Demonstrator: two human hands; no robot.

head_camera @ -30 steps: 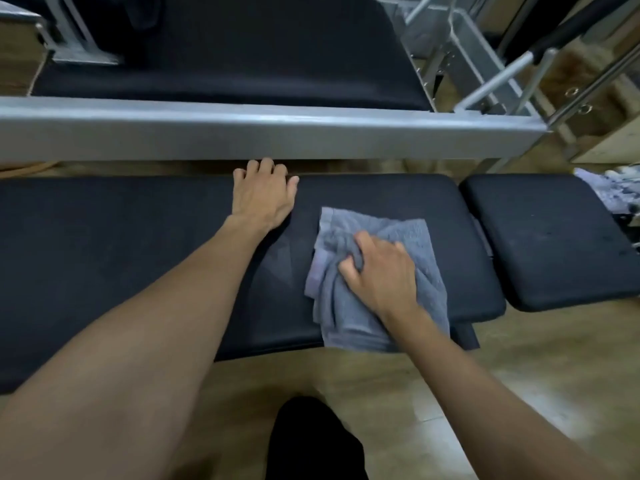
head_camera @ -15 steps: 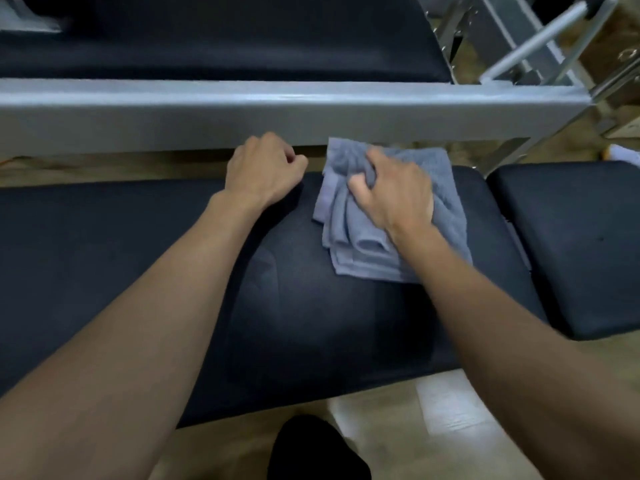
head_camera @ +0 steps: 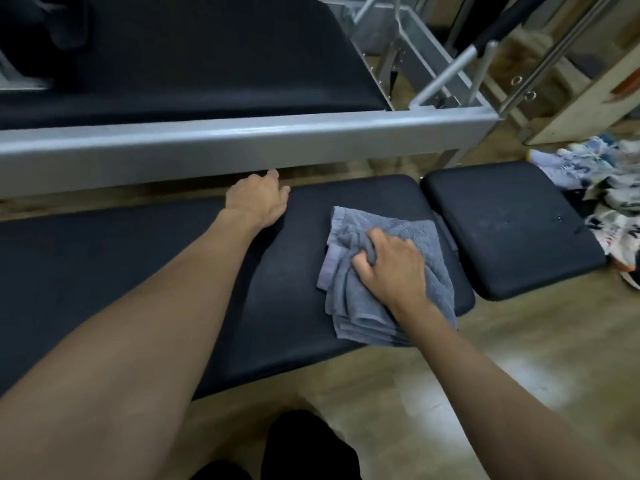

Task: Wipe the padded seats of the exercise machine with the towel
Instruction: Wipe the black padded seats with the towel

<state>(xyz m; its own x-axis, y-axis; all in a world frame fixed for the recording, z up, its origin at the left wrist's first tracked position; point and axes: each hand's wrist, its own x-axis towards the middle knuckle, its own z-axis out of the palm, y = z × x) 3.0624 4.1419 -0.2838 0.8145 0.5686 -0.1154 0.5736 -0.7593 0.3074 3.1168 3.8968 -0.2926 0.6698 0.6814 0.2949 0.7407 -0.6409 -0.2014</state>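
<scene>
A long black padded seat (head_camera: pixel 287 306) runs across the middle of the view. A smaller black pad (head_camera: pixel 509 226) lies just to its right, with a narrow gap between them. A folded grey towel (head_camera: pixel 349 306) rests on the right end of the long seat. My right hand (head_camera: pixel 391 268) presses down on the towel, fingers bunching the cloth. My left hand (head_camera: pixel 258 199) lies flat on the far edge of the long seat, fingers spread and curled a little over the edge, holding nothing.
A grey metal frame beam (head_camera: pixel 242 140) crosses just behind the seat, with another black pad (head_camera: pixel 194 53) beyond it. Metal bars and tubes (head_camera: pixel 446 74) stand at the back right. Shoes (head_camera: pixel 613 202) lie on the wooden floor (head_camera: pixel 519 358) at the right.
My right hand has dragged the towel from the seat's far edge back toward the near edge. My left hand has stayed on the far edge and opened out flatter.
</scene>
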